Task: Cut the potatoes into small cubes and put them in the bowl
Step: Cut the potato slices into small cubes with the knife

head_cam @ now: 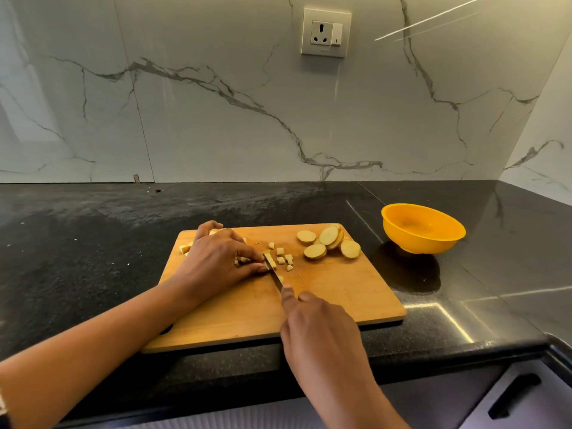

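Right hand (315, 323) grips the knife (274, 270) by its handle, index finger laid along the blade's back, blade down on the wooden cutting board (340, 292) right against the left hand (216, 261), whose curled fingers hold down potato strips (243, 260) at board centre-left. Small cubes (283, 258) lie loose just right of the blade, a few more pieces (184, 249) at the board's far left edge, round potato slices (328, 243) piled near the far right corner. Yellow bowl (422, 229) sits on the black counter (93, 243) just right of the board, marble wall (216, 119) with a socket (326, 32) behind
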Demonstrator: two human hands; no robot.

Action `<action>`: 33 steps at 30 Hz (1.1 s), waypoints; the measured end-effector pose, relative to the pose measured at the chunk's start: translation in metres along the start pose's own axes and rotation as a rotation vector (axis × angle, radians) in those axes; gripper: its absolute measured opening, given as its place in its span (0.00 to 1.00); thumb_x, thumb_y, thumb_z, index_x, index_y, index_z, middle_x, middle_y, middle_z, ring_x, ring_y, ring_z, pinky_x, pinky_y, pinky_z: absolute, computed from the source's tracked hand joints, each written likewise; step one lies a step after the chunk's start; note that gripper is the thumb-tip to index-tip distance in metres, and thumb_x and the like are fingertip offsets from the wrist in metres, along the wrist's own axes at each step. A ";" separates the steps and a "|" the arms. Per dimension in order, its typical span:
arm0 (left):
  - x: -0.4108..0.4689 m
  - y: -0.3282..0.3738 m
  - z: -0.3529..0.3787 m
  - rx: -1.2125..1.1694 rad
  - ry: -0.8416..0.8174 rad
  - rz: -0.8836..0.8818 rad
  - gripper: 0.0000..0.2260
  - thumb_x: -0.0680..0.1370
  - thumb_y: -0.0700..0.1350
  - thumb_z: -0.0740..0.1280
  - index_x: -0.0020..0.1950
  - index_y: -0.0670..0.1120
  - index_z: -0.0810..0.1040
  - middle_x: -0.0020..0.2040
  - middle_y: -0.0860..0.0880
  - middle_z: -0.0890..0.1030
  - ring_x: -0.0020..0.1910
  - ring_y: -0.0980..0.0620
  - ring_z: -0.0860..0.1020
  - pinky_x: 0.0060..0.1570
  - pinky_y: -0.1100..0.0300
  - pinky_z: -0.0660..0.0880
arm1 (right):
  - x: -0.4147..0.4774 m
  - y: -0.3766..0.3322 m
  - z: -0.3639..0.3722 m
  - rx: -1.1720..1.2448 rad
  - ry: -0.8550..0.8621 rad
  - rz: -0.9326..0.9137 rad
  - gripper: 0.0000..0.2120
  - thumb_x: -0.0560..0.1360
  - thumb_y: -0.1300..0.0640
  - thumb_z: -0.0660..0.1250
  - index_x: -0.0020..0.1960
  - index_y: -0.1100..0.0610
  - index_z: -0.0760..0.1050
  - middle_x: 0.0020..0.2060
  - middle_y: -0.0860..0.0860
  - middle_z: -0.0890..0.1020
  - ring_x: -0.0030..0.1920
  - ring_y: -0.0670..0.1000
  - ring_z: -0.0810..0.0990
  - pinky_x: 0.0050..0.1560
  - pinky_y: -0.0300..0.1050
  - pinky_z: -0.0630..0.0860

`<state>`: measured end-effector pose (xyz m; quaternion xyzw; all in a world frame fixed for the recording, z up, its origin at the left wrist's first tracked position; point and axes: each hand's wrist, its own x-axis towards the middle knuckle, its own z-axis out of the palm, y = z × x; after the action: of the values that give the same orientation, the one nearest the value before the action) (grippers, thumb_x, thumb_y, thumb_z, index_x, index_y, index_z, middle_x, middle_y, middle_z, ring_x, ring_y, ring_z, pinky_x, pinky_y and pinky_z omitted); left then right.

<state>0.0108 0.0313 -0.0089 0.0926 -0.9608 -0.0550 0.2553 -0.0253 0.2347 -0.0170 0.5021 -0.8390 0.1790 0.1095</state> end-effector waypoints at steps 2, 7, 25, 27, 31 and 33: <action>0.001 -0.001 -0.001 -0.006 0.014 -0.029 0.22 0.68 0.66 0.62 0.56 0.57 0.81 0.55 0.55 0.81 0.59 0.59 0.73 0.62 0.63 0.49 | -0.005 0.003 -0.007 0.043 0.031 0.002 0.23 0.82 0.54 0.53 0.76 0.52 0.55 0.57 0.47 0.75 0.49 0.47 0.76 0.41 0.38 0.66; -0.002 -0.005 -0.004 -0.055 0.037 -0.075 0.24 0.69 0.60 0.70 0.63 0.57 0.75 0.57 0.57 0.79 0.56 0.65 0.67 0.60 0.66 0.48 | -0.005 0.008 -0.012 0.113 0.120 0.034 0.23 0.82 0.51 0.52 0.76 0.48 0.57 0.53 0.44 0.75 0.47 0.45 0.75 0.42 0.36 0.69; -0.001 -0.009 0.000 -0.074 0.098 -0.028 0.11 0.70 0.54 0.73 0.51 0.56 0.81 0.45 0.60 0.83 0.51 0.61 0.77 0.60 0.63 0.52 | 0.012 -0.010 0.008 -0.021 0.103 0.017 0.21 0.82 0.57 0.54 0.75 0.54 0.60 0.54 0.49 0.77 0.47 0.48 0.77 0.30 0.34 0.60; -0.001 -0.010 0.001 -0.063 0.109 -0.012 0.10 0.70 0.54 0.73 0.50 0.56 0.82 0.44 0.59 0.83 0.51 0.60 0.77 0.60 0.63 0.51 | 0.018 -0.015 0.006 -0.052 0.053 0.004 0.20 0.82 0.60 0.55 0.73 0.56 0.62 0.55 0.51 0.77 0.47 0.50 0.77 0.28 0.35 0.56; -0.001 -0.010 0.001 -0.049 0.120 -0.004 0.10 0.70 0.54 0.73 0.50 0.55 0.82 0.44 0.59 0.83 0.50 0.60 0.77 0.62 0.62 0.52 | 0.029 -0.015 0.001 -0.069 -0.034 -0.032 0.20 0.82 0.61 0.55 0.73 0.58 0.61 0.60 0.53 0.74 0.50 0.51 0.76 0.34 0.39 0.63; -0.002 -0.010 0.001 -0.033 0.111 0.003 0.11 0.70 0.55 0.73 0.51 0.57 0.81 0.45 0.60 0.82 0.50 0.61 0.76 0.63 0.60 0.54 | 0.019 -0.011 0.001 -0.064 -0.007 -0.057 0.23 0.82 0.60 0.55 0.75 0.57 0.55 0.57 0.52 0.74 0.43 0.49 0.72 0.29 0.36 0.59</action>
<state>0.0134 0.0222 -0.0122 0.0901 -0.9444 -0.0651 0.3095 -0.0248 0.2141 -0.0089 0.5226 -0.8301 0.1469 0.1277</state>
